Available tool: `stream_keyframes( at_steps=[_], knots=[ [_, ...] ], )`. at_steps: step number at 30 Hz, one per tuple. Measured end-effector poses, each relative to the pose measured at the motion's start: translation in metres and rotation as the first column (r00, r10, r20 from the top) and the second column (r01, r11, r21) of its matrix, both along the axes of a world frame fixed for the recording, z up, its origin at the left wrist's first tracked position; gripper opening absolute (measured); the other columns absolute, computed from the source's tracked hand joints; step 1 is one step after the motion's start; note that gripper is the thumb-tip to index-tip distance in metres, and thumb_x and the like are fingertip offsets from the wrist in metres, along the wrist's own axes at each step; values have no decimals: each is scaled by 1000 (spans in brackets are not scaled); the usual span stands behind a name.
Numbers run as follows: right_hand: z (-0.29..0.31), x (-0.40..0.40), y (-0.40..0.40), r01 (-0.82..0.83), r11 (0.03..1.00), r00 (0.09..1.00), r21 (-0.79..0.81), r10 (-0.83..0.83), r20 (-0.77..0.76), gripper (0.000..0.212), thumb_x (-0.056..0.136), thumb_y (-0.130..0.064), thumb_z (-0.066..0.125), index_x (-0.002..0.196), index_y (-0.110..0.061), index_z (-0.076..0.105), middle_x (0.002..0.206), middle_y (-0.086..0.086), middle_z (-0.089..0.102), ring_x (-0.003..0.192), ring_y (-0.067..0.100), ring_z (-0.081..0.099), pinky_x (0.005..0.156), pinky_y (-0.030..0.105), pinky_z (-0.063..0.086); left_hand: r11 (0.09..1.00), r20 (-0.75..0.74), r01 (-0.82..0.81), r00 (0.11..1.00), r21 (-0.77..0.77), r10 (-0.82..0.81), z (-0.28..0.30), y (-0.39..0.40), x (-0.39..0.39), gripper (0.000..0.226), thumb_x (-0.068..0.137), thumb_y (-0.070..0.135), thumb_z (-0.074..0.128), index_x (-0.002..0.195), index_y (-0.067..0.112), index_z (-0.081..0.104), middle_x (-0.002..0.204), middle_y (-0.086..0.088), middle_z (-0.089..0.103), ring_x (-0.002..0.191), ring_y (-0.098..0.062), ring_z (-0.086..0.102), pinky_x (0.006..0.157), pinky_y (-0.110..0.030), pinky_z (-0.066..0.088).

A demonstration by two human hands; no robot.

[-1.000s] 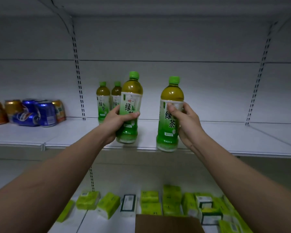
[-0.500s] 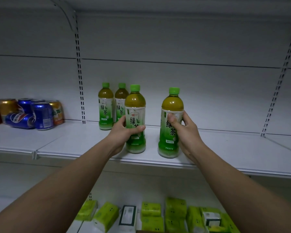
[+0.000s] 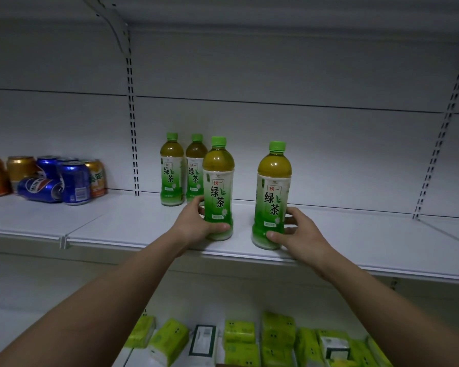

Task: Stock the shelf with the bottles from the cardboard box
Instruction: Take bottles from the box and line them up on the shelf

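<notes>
Both bottles now stand on the shelf, left hand gripping one, right hand the other; near the edge, a careless release could topple them.

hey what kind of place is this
Likely a shop aisle: white slotted shelving holding green tea bottles, soda cans, and green tissue packs on the shelf below.
</notes>
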State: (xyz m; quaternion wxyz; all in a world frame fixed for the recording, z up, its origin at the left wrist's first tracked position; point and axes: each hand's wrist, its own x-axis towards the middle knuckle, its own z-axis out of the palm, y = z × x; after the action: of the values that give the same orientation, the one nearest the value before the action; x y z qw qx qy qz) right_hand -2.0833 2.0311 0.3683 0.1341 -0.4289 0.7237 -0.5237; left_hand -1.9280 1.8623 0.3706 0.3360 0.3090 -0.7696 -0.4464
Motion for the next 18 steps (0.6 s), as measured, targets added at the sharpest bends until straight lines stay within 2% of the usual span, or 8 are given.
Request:
stream_keyframes(
  at_steps=[3, 8, 12, 18],
  knots=[
    [0, 0, -11, 29, 1000, 999, 6, -29, -28, 53, 83, -12, 73, 130, -21, 49, 115, -2, 58, 89, 7, 60, 78, 22, 49, 999, -22, -38, 999, 31, 38, 0, -5, -6, 86, 63, 16, 88, 134, 14, 40, 121, -3, 56, 103, -17, 56, 89, -29, 48],
    [-3, -5, -41, 82, 997, 994, 17, -80, -73, 53, 84, -14, 72, 131, -20, 49, 111, -6, 56, 100, 16, 59, 96, 33, 49, 992, -60, -123, 991, 11, 123, -7, -18, -20, 69, 68, 15, 86, 125, 8, 46, 123, -4, 58, 99, -14, 54, 88, -24, 42],
    [-3, -11, -67, 90, 996, 988, 21, -87, -126, 48, 87, -15, 69, 130, -19, 48, 115, -5, 58, 99, 13, 54, 92, 27, 43, 981, -82, -190, 979, -37, 187, -7, -34, -37, 65, 67, 12, 86, 121, 6, 50, 123, -5, 60, 97, -14, 53, 87, -23, 41],
    [-3, -28, -111, 110, 992, 983, 66, -98, -156, 48, 88, -17, 67, 132, -17, 47, 130, 1, 59, 100, 12, 50, 89, 23, 37, 954, -40, -283, 959, -93, 281, -9, -68, -62, 58, 68, 17, 86, 116, 8, 55, 123, -7, 64, 111, -24, 61, 88, -26, 43]
  ],
)
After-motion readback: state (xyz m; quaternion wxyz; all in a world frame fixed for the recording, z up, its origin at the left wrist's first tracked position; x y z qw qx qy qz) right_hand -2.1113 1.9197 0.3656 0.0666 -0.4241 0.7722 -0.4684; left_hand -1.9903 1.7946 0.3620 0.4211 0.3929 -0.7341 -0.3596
